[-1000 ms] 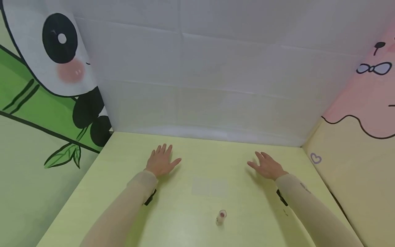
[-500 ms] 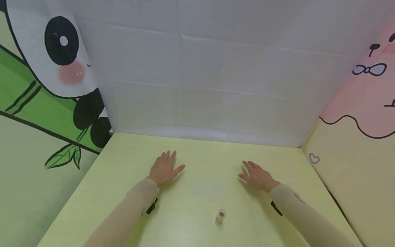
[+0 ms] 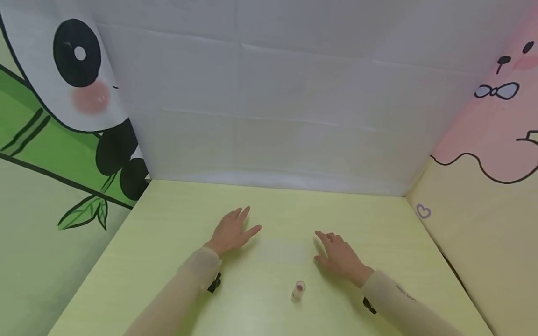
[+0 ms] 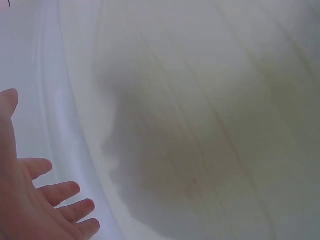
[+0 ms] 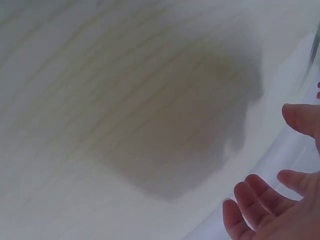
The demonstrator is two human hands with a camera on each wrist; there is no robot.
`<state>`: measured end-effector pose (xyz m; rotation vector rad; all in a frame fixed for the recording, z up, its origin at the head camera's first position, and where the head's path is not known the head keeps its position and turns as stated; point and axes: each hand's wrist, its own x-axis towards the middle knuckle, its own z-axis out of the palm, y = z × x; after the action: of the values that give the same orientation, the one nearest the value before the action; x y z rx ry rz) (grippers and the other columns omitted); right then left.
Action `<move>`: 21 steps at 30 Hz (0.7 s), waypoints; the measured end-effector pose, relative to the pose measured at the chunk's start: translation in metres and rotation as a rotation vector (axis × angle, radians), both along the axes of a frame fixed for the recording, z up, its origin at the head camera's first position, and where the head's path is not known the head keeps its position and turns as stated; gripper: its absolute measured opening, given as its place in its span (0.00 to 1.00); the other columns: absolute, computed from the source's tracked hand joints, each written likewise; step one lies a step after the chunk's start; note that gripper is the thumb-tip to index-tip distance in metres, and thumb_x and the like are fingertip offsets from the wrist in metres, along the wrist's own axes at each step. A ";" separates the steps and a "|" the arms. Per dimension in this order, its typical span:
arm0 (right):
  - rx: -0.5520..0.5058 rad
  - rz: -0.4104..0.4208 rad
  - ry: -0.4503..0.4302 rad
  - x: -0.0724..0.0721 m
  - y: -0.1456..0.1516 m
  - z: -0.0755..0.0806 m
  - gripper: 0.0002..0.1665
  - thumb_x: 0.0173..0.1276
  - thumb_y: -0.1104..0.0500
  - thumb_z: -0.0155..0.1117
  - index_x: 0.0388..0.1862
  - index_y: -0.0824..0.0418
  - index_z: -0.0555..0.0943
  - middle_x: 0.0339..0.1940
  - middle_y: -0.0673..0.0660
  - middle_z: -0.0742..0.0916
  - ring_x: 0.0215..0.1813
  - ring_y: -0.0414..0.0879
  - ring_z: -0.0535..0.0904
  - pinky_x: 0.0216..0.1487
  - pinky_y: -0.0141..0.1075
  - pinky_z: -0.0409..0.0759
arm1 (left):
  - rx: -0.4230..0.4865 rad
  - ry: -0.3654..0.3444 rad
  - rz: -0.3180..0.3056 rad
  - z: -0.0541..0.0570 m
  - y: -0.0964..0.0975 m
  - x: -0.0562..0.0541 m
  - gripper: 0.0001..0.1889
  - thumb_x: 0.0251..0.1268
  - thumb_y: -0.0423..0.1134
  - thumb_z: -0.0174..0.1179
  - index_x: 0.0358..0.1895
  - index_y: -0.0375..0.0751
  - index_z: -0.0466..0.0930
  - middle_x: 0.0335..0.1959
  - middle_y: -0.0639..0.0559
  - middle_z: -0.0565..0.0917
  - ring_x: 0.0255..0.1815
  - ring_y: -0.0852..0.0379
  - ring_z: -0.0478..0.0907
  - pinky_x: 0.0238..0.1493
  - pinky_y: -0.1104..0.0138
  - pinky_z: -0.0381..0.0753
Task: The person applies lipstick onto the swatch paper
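Observation:
Over the pale yellow table, my left hand (image 3: pixel 230 232) hovers with its fingers spread and nothing in it. My right hand (image 3: pixel 341 256) hangs on the other side, fingers loosely bent, also holding nothing. Between them lies a faint, translucent rectangular sheet (image 3: pixel 282 251), flat on the tabletop; both hands are just outside its sides. Closer to me stands a small, pale, see-through vial (image 3: pixel 298 291) with something reddish at its top. In the left wrist view the fingers (image 4: pixel 60 192) are apart above their shadow. The right wrist view shows bent fingers (image 5: pixel 255 200) and an extended thumb.
A white sheet-covered wall (image 3: pixel 273 116) rises at the table's (image 3: pixel 176 200) back edge. Panels close in both sides: a panda-and-bamboo one (image 3: pixel 84 107) on the left and a pink-and-cream one (image 3: pixel 483 210) on the right. Dark straps show at both cuffs.
Both hands have moved inward toward the translucent sheet. The right hand has travelled farther, to the left and nearer to me; the left has shifted slightly right. The vial stays in place.

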<state>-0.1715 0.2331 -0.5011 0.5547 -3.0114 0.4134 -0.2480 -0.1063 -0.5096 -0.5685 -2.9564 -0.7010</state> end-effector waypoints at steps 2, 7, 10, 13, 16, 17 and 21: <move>-0.022 -0.001 0.001 0.006 -0.001 -0.002 0.35 0.61 0.51 0.69 0.63 0.63 0.69 0.48 0.59 0.78 0.49 0.55 0.74 0.47 0.49 0.74 | 0.014 -0.029 0.001 0.000 0.006 0.002 0.46 0.62 0.73 0.42 0.73 0.41 0.57 0.69 0.36 0.61 0.69 0.38 0.57 0.66 0.49 0.55; -0.087 0.018 -0.018 0.018 -0.006 -0.005 0.22 0.61 0.60 0.69 0.51 0.61 0.72 0.40 0.54 0.76 0.41 0.48 0.70 0.39 0.42 0.73 | 0.047 -0.066 0.014 0.001 0.016 0.012 0.45 0.61 0.73 0.44 0.73 0.43 0.59 0.69 0.39 0.62 0.67 0.39 0.60 0.64 0.49 0.59; -0.095 0.038 -0.019 0.021 -0.010 -0.003 0.22 0.59 0.67 0.68 0.51 0.60 0.73 0.39 0.54 0.75 0.42 0.46 0.69 0.38 0.40 0.73 | 0.061 -0.044 0.013 0.001 0.020 0.018 0.45 0.61 0.73 0.44 0.71 0.43 0.62 0.67 0.40 0.64 0.65 0.39 0.62 0.62 0.49 0.62; -0.114 0.060 -0.040 0.024 -0.012 -0.001 0.23 0.56 0.74 0.64 0.50 0.60 0.74 0.38 0.53 0.75 0.42 0.46 0.69 0.39 0.40 0.73 | 0.071 -0.018 0.016 0.000 0.022 0.023 0.45 0.60 0.74 0.43 0.69 0.42 0.65 0.65 0.41 0.67 0.64 0.41 0.64 0.61 0.50 0.63; -0.171 0.086 -0.087 0.026 -0.014 0.001 0.23 0.54 0.79 0.57 0.46 0.60 0.75 0.38 0.54 0.76 0.40 0.47 0.71 0.39 0.41 0.74 | 0.079 -0.007 0.008 0.000 0.025 0.029 0.45 0.60 0.74 0.43 0.68 0.42 0.66 0.64 0.43 0.68 0.62 0.42 0.65 0.61 0.50 0.63; -0.191 0.096 -0.107 0.027 -0.014 0.001 0.23 0.54 0.80 0.55 0.45 0.60 0.75 0.38 0.54 0.76 0.39 0.47 0.72 0.39 0.40 0.74 | 0.079 -0.003 -0.001 -0.001 0.026 0.031 0.44 0.60 0.74 0.44 0.68 0.42 0.67 0.64 0.43 0.68 0.62 0.42 0.65 0.61 0.50 0.63; -0.263 0.140 -0.191 0.029 -0.016 0.000 0.24 0.52 0.81 0.52 0.45 0.61 0.76 0.40 0.54 0.77 0.36 0.47 0.74 0.39 0.39 0.75 | 0.065 0.023 -0.032 -0.001 0.029 0.039 0.43 0.61 0.73 0.44 0.67 0.41 0.68 0.62 0.43 0.70 0.60 0.43 0.67 0.60 0.50 0.64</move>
<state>-0.1422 0.2169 -0.5009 0.7423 -3.0295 0.9043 -0.2092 -0.0776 -0.5109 -0.6155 -2.8972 -0.7850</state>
